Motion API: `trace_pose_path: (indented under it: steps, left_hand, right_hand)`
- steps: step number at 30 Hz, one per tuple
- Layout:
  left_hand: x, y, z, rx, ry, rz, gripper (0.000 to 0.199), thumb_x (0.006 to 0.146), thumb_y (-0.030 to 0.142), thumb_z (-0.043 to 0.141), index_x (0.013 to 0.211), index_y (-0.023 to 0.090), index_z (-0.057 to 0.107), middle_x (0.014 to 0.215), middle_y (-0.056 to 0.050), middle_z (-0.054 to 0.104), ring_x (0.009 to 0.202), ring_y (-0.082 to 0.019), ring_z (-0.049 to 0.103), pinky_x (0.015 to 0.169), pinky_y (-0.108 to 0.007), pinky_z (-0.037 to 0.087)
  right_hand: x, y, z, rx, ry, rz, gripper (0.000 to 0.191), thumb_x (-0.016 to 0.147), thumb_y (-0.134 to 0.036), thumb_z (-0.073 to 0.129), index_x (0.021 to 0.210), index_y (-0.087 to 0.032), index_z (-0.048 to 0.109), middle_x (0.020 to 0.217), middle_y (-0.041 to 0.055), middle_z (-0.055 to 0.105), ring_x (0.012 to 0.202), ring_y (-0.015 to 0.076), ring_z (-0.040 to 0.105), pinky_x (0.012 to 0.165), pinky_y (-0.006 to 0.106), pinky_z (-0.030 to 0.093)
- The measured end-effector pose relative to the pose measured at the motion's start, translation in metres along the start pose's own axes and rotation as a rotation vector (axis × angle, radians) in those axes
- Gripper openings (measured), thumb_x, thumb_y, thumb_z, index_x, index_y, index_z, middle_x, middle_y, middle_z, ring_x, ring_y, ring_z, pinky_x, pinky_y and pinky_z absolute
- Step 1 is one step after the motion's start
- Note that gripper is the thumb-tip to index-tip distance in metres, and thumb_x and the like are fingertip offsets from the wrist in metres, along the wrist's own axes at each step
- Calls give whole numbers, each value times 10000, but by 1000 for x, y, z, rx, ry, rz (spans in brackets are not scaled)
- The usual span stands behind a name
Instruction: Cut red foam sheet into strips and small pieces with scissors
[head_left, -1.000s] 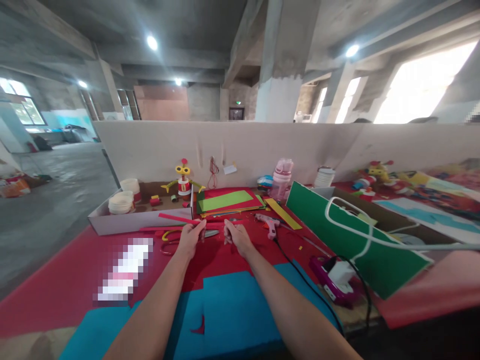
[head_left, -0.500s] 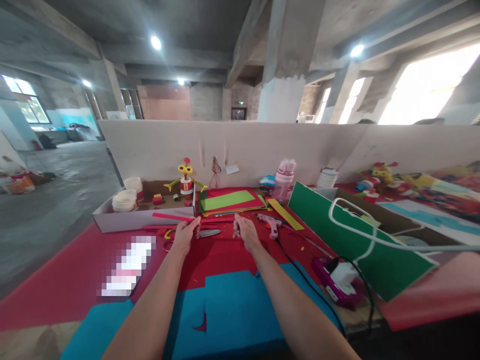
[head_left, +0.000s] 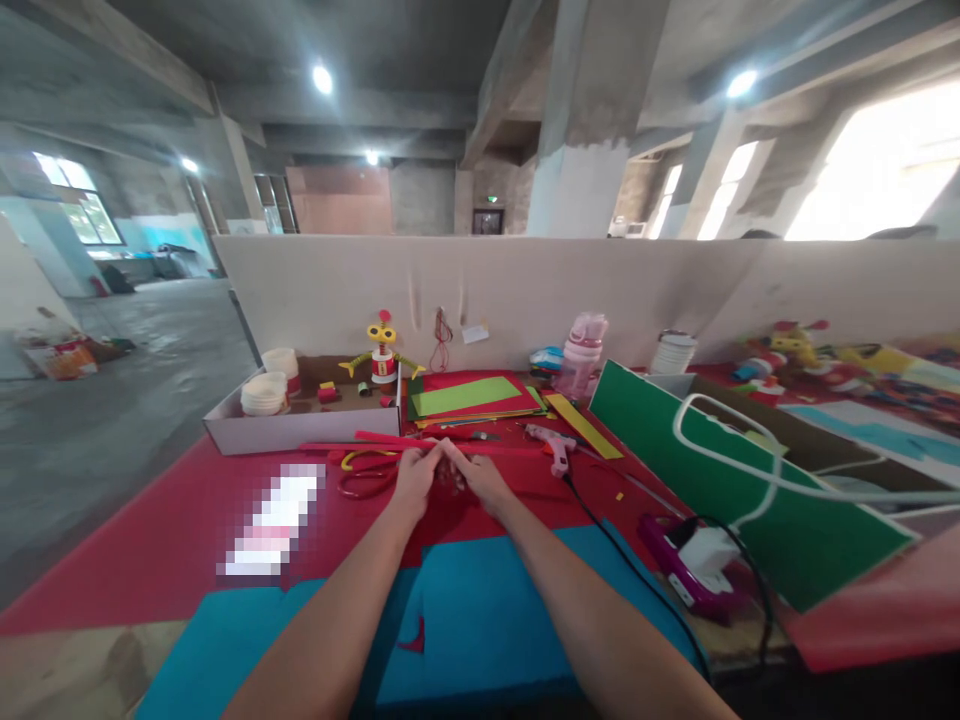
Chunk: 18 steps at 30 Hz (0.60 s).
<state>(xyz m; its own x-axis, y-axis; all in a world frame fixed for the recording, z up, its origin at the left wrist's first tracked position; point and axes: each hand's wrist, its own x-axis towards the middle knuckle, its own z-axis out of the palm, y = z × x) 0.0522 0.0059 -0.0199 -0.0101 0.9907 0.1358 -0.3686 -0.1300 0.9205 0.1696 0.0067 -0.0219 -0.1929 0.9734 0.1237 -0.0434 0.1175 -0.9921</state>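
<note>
My left hand (head_left: 415, 482) and my right hand (head_left: 486, 480) meet over the red table cover, fingertips pressed together. Between them they pinch a red paper strip (head_left: 386, 439), whose free end sticks out to the left. The fingers hide its middle. More red strip (head_left: 319, 447) lies behind the hands. Just left of my left hand, scissors (head_left: 360, 490) with yellow and red handles rest on the cover, their blades covered by the hand. A pink glue gun (head_left: 556, 452) lies to the right of my right hand.
Blue sheets (head_left: 495, 610) cover the table's front. A white-sided box (head_left: 270, 436) with paper cups (head_left: 264, 395) and a yellow-headed figure (head_left: 382, 360) stand at the back left. Rightward are a green board (head_left: 720, 490), a purple power strip (head_left: 679, 575) and cables. Stacked coloured paper (head_left: 472, 397) lies behind.
My hands, apart before, have come together, the left moving right. The strip's left end has shifted right with it. The view has turned slightly left.
</note>
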Motion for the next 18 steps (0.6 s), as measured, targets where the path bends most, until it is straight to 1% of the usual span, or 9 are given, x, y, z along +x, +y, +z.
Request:
trace_pose_path:
  steps: [2,4,8,12,18]
  left_hand:
    - [-3,-3,5,54,-64,23,420,688,475,701,492,152,517,403,34,449,367,-64,388,394,-208,295]
    - [-4,-1,5,97,-80,46,402,713,476,682,522,157,528,405,39,446,366,-68,382,387,-208,288]
    - [-3,6,-2,120,-37,59,422,725,494,672,519,165,506,379,53,398,358,-67,364,390,-207,294]
    - [1,10,-12,146,-11,78,444,749,514,642,510,168,500,364,59,369,348,-67,361,400,-209,303]
    - [5,18,-22,188,53,99,487,763,548,614,488,176,463,344,57,353,327,-70,349,381,-211,271]
  right_hand:
    - [-1,0,1,-7,43,-4,581,738,-685,546,441,-196,446,367,-45,394,368,83,370,412,224,369]
    - [-1,0,-1,22,37,-19,564,738,-674,554,449,-201,446,367,-51,377,371,90,364,423,235,396]
    - [-1,-4,-6,110,-17,-37,532,753,-621,575,458,-205,424,377,-67,330,349,80,319,414,240,415]
    - [0,-6,-12,153,7,-28,519,754,-580,602,458,-197,413,387,-74,322,332,63,293,393,228,404]
    - [1,-6,-19,172,16,-40,512,764,-564,606,462,-194,420,377,-75,322,332,61,301,390,222,402]
